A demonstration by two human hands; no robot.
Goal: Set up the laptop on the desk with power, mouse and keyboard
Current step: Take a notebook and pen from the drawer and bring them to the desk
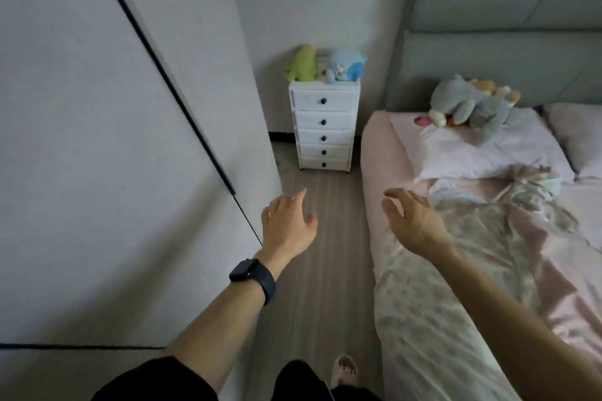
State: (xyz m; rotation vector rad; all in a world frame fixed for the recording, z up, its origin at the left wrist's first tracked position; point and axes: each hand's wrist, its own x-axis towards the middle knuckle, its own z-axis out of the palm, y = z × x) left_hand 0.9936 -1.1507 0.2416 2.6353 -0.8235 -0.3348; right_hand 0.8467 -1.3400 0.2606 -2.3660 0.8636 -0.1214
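Left hand and right hand empty, fingers loosely spread, between wardrobe and bed. No laptop or desk visible; likely search stage. Next: locate them.

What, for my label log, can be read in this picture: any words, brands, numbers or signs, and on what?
None: no word, brand, number or sign can be read anywhere in this view.
The watch face is dark, with nothing legible.
The white drawer unit and the plush toys on it show no lettering.
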